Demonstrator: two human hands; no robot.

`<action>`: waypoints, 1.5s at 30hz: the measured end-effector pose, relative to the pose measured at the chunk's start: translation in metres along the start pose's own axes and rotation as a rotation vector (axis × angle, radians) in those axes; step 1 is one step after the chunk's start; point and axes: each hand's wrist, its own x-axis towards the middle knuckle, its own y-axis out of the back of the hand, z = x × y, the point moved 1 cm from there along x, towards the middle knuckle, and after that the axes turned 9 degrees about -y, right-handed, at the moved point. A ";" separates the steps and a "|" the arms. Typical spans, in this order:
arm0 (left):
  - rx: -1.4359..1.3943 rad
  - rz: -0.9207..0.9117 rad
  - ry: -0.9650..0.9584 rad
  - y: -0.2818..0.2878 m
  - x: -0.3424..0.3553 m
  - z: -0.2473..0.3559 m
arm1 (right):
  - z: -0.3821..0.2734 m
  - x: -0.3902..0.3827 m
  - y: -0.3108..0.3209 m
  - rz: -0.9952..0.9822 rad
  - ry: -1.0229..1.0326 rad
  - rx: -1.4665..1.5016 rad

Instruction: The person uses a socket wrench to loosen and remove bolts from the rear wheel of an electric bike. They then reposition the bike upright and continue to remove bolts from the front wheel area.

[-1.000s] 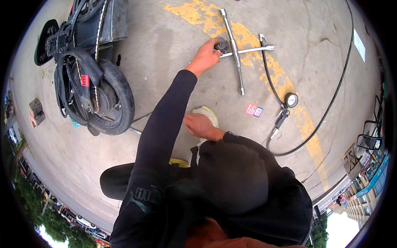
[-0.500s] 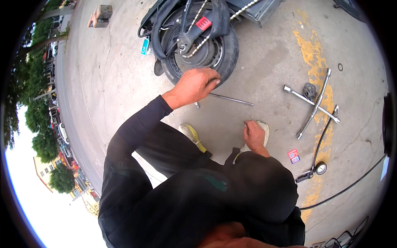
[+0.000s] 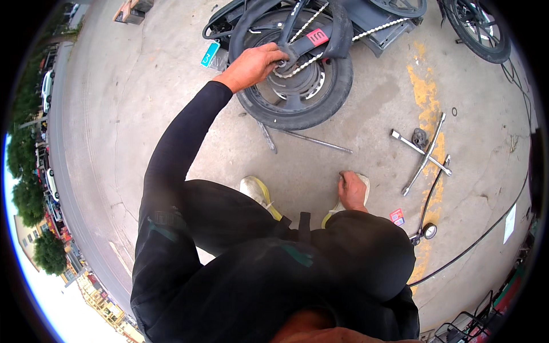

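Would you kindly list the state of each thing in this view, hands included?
Left hand: closed on the inner tube at the wheel hub.
Right hand: resting on the right shoe, holding nothing I can see.
Inner tube: out of the tyre, draped over the wheel.
Wheel: lying tilted on the concrete.
Cross wrench: flat on the ground, untouched.
Metal rod: flat on the ground.

Flat overcast daylight, soft shadows, everything pretty sharp; heavy fisheye bending at the rim, black corners.

Open concrete (image 3: 143, 114) left, wheel (image 3: 297, 91), rods (image 3: 311, 139), cross wrench (image 3: 423, 151) block fwd/right
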 end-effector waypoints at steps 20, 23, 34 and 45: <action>0.157 -0.070 -0.140 0.006 0.009 -0.005 | -0.004 0.001 -0.001 -0.070 -0.003 -0.166; 0.114 -0.103 -0.138 0.008 0.009 -0.006 | -0.004 0.002 -0.001 -0.064 0.000 -0.149; -0.324 0.102 0.220 0.076 0.014 -0.020 | -0.004 0.001 -0.004 -0.059 -0.006 -0.106; -0.357 -0.460 -0.311 -0.116 -0.007 0.167 | -0.035 0.059 0.023 -0.742 -0.938 1.560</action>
